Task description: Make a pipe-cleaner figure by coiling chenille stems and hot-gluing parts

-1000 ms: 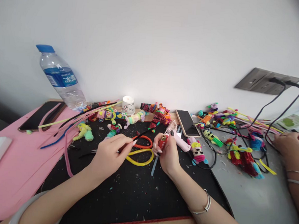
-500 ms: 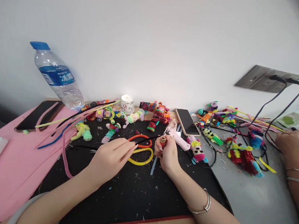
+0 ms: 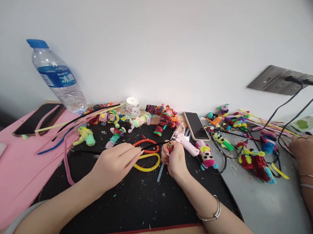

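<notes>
My left hand point(image 3: 119, 160) is closed, pinching a black pipe cleaner point(image 3: 156, 144) that stretches across toward my right hand point(image 3: 176, 159). That hand is wrapped round a small red lighter point(image 3: 170, 145), its metal top showing above the fingers. The pipe cleaner's far end lies close by the lighter's top; whether they touch I cannot tell. Beneath and between my hands lie scissors with an orange and a yellow handle point(image 3: 156, 166); their blades are mostly hidden by my left hand. A pink glue gun point(image 3: 188, 146) rests just beyond my right hand.
Pipe-cleaner figures point(image 3: 164, 122) line the wall, near a white paper cup point(image 3: 132, 107). Phones point(image 3: 196, 126) lie on both sides. A water bottle point(image 3: 56, 77) leans at left. Black cables point(image 3: 277, 112) run from the wall socket. Another person's hand point(image 3: 309, 149) is at far right.
The view has shifted very slightly. Both hands keep their holds and stay almost in the same place.
</notes>
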`<control>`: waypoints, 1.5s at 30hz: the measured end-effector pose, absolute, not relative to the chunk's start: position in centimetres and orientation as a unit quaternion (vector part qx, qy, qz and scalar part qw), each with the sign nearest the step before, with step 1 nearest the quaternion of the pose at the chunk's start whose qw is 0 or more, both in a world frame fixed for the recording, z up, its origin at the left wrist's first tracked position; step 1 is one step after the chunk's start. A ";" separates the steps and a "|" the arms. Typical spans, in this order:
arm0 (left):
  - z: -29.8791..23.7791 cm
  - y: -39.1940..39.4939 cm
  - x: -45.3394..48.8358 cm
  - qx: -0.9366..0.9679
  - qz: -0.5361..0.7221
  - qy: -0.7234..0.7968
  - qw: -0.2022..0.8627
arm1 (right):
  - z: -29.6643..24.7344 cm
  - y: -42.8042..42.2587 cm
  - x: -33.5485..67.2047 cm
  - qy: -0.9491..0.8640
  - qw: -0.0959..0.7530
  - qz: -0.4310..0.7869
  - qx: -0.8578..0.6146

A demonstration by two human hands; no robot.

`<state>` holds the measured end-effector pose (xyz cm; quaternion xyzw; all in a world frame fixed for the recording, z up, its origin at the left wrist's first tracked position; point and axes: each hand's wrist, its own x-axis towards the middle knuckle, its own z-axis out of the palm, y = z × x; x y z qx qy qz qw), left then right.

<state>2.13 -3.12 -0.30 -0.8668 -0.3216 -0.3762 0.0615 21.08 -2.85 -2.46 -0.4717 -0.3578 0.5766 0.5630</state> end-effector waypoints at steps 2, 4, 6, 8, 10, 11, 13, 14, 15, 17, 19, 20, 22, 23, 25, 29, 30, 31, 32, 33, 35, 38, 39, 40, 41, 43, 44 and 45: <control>-0.2 -3.1 2.1 -0.868 -0.372 -0.324 0.063 | -2.5 -2.9 21.1 -0.354 0.564 0.579 -0.471; -0.2 -3.1 2.1 -0.869 -0.369 -0.324 0.063 | -2.4 -2.8 21.1 -0.347 0.563 0.584 -0.470; -0.2 -3.0 2.1 -0.870 -0.368 -0.323 0.061 | -2.2 -2.7 21.1 -0.339 0.559 0.594 -0.470; -0.1 -3.0 2.0 -0.870 -0.369 -0.321 0.058 | -2.0 -2.7 20.9 -0.333 0.551 0.605 -0.469; -0.1 -3.0 2.0 -0.872 -0.367 -0.320 0.057 | -1.8 -2.7 20.8 -0.326 0.543 0.618 -0.466; -0.1 -3.0 2.0 -0.872 -0.366 -0.319 0.058 | -1.7 -2.6 20.8 -0.324 0.540 0.623 -0.465; -0.1 -3.0 1.9 -0.874 -0.364 -0.317 0.063 | -1.7 -2.7 20.7 -0.320 0.537 0.630 -0.461; -0.1 -3.0 1.9 -0.874 -0.363 -0.316 0.067 | -1.7 -2.7 20.7 -0.321 0.537 0.631 -0.460; -0.1 -3.0 1.9 -0.875 -0.362 -0.315 0.070 | -1.8 -2.7 20.8 -0.322 0.537 0.630 -0.459; -0.1 -3.0 1.9 -0.875 -0.360 -0.314 0.077 | -1.9 -2.7 20.8 -0.325 0.537 0.630 -0.457; -0.1 -3.0 1.9 -0.876 -0.360 -0.311 0.083 | -2.0 -2.7 20.8 -0.328 0.536 0.629 -0.457; -0.1 -3.0 1.9 -0.876 -0.359 -0.310 0.087 | -2.0 -2.7 20.8 -0.329 0.535 0.629 -0.458; -0.1 -3.0 1.9 -0.877 -0.357 -0.307 0.096 | -2.1 -2.7 20.8 -0.330 0.535 0.627 -0.460; 0.0 -3.0 2.0 -0.878 -0.355 -0.306 0.099 | -2.1 -2.7 20.8 -0.331 0.535 0.626 -0.462; 0.0 -3.0 2.0 -0.879 -0.352 -0.307 0.100 | -2.2 -2.7 20.8 -0.332 0.535 0.623 -0.464; 0.1 -3.0 2.0 -0.878 -0.353 -0.308 0.097 | -2.3 -2.6 20.8 -0.332 0.536 0.619 -0.468; 0.1 -3.0 2.0 -0.878 -0.355 -0.308 0.096 | -2.2 -2.6 20.8 -0.332 0.536 0.618 -0.469; 0.1 -3.0 2.0 -0.877 -0.355 -0.309 0.095 | -2.2 -2.6 20.8 -0.332 0.536 0.618 -0.470; 0.1 -3.0 2.0 -0.877 -0.355 -0.309 0.094 | -2.1 -2.6 20.8 -0.332 0.536 0.617 -0.471; 0.1 -3.0 2.0 -0.878 -0.355 -0.308 0.093 | -2.1 -2.7 20.8 -0.332 0.536 0.617 -0.471; 0.1 -3.0 2.0 -0.877 -0.357 -0.307 0.091 | -2.0 -2.7 20.8 -0.332 0.538 0.616 -0.471; 0.0 -3.0 2.0 -0.877 -0.360 -0.305 0.090 | -2.0 -2.7 20.7 -0.335 0.541 0.612 -0.470; 0.0 -3.0 1.9 -0.877 -0.360 -0.305 0.089 | -2.0 -2.7 20.7 -0.336 0.542 0.610 -0.470; 0.0 -3.0 1.9 -0.877 -0.360 -0.304 0.089 | -2.1 -2.7 20.7 -0.336 0.543 0.609 -0.470; 0.0 -3.0 1.9 -0.878 -0.360 -0.304 0.088 | -2.0 -2.7 20.7 -0.336 0.544 0.608 -0.470; 0.0 -3.0 1.9 -0.877 -0.361 -0.304 0.087 | -2.0 -2.7 20.7 -0.337 0.544 0.608 -0.470; 0.0 -3.0 1.9 -0.877 -0.361 -0.304 0.085 | -2.0 -2.7 20.7 -0.337 0.543 0.609 -0.470; -0.1 -3.0 1.9 -0.877 -0.360 -0.305 0.084 | -2.0 -2.7 20.7 -0.338 0.542 0.609 -0.470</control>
